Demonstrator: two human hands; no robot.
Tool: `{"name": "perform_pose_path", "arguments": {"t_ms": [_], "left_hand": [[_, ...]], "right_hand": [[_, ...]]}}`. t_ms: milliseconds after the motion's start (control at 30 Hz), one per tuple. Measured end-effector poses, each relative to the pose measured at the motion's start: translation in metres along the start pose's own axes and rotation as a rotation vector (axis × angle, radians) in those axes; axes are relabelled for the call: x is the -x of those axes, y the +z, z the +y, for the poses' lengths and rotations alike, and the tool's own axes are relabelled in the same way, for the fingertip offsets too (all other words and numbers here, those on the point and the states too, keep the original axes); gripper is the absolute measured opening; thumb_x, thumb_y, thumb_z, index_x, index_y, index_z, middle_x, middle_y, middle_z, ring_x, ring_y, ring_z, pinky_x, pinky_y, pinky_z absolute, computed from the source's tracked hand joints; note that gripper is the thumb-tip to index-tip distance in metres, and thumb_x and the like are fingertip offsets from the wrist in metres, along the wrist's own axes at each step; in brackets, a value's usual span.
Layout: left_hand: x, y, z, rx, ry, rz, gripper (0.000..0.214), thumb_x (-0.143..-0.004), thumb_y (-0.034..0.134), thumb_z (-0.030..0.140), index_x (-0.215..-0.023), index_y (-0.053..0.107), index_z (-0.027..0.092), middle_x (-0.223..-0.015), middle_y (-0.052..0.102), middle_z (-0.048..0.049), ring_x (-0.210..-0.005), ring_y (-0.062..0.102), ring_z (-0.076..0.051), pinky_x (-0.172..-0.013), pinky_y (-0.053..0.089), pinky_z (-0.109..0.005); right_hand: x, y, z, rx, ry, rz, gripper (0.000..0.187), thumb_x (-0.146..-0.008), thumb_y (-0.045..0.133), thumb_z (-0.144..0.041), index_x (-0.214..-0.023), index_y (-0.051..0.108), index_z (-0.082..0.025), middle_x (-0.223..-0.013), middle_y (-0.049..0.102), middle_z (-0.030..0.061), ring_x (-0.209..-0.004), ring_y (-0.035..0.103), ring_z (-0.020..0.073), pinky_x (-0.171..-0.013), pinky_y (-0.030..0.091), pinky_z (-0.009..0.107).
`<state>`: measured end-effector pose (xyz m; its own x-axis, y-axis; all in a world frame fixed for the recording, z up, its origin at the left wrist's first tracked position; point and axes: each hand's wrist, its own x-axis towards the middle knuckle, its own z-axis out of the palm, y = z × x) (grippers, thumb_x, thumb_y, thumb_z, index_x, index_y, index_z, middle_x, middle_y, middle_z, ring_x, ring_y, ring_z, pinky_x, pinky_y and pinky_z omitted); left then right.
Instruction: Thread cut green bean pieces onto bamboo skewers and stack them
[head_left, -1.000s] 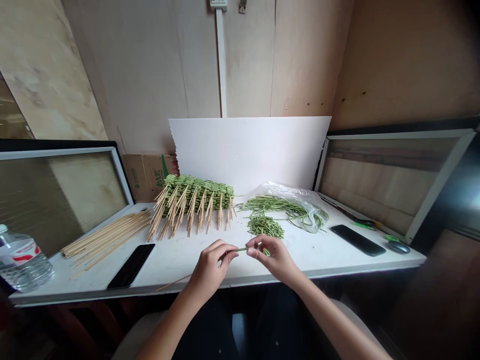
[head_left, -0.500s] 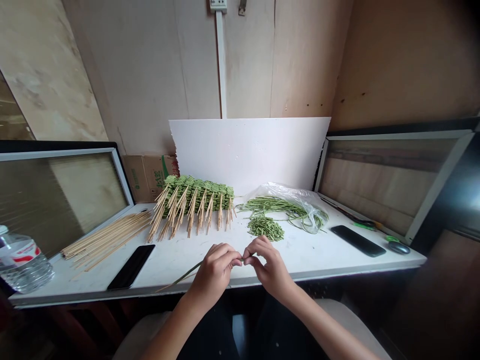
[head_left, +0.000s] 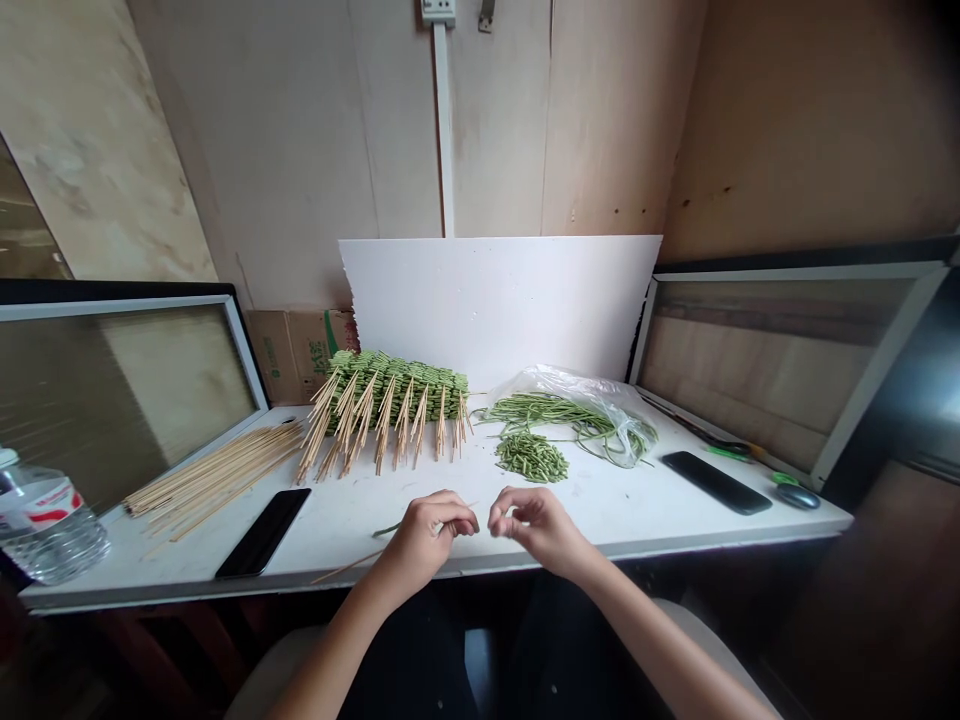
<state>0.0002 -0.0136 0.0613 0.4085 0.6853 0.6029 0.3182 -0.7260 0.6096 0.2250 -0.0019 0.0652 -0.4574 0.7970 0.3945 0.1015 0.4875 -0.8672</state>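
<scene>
My left hand [head_left: 427,535] is closed round a thin bamboo skewer [head_left: 349,566] that carries a green bean piece [head_left: 388,528]; the stick trails left over the table's front edge. My right hand [head_left: 534,525] is a few centimetres to its right, fingers pinched together, and what they hold is too small to make out. Just beyond the hands lies a small heap of cut green bean pieces [head_left: 531,455]. Long green beans [head_left: 559,411] spill from a clear plastic bag [head_left: 600,400] behind it. Finished bean skewers [head_left: 390,405] are stacked at the back centre.
Bare skewers [head_left: 214,475] lie in a bundle on the left, with a black phone [head_left: 262,533] beside them and a water bottle [head_left: 45,528] at the far left. A second black phone [head_left: 716,480], scissors [head_left: 720,445] and a mouse [head_left: 796,493] are on the right. A white board [head_left: 499,300] leans against the wall.
The hands came together at the skewer's tip, then parted. The bean piece has slid left along the stick, and the right hand has drawn away from the left.
</scene>
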Motion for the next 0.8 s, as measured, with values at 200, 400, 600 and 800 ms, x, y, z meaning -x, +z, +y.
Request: {"name": "perform_pose_path", "arguments": {"t_ms": [200,400,600,800], "left_hand": [[-0.001,-0.009,-0.013,-0.114,-0.030,0.131,0.020,-0.098,0.060,0.022,-0.096,0.079,0.018,-0.085,0.071,-0.0069,-0.076,0.068,-0.017,-0.070,0.053,-0.026],[0.000,-0.006,-0.017,-0.191,0.010,0.111,0.019,-0.099,0.060,0.021,-0.102,0.079,0.020,-0.087,0.070,-0.0061,-0.079,0.068,-0.017,-0.073,0.055,-0.028],[0.002,-0.005,-0.021,-0.274,0.074,0.091,0.029,-0.097,0.054,0.007,-0.110,0.076,0.019,-0.089,0.065,-0.0060,-0.086,0.066,-0.019,-0.078,0.058,-0.031],[0.003,-0.005,-0.013,-0.336,0.114,0.041,0.046,-0.096,0.043,-0.001,-0.125,0.071,0.021,-0.095,0.068,-0.0091,-0.094,0.063,-0.023,-0.080,0.061,-0.038]], "right_hand": [[-0.010,-0.043,0.051,0.566,0.070,0.379,0.037,-0.096,0.055,-0.045,-0.098,0.081,-0.020,-0.088,0.077,0.0117,-0.085,0.066,0.0295,-0.079,0.052,0.044],[-0.005,-0.046,0.093,0.779,0.153,0.415,0.025,-0.090,0.062,-0.039,-0.090,0.081,-0.023,-0.092,0.079,0.0093,-0.098,0.065,0.0323,-0.085,0.051,0.044],[-0.002,-0.040,0.099,0.911,0.158,0.425,0.036,-0.094,0.060,-0.050,-0.081,0.080,-0.023,-0.095,0.077,0.0113,-0.104,0.060,0.0362,-0.088,0.048,0.048],[-0.010,-0.040,0.066,0.579,0.146,0.443,0.062,-0.100,0.041,-0.066,-0.085,0.080,-0.020,-0.092,0.078,0.0130,-0.098,0.066,0.0344,-0.092,0.049,0.049]]}}
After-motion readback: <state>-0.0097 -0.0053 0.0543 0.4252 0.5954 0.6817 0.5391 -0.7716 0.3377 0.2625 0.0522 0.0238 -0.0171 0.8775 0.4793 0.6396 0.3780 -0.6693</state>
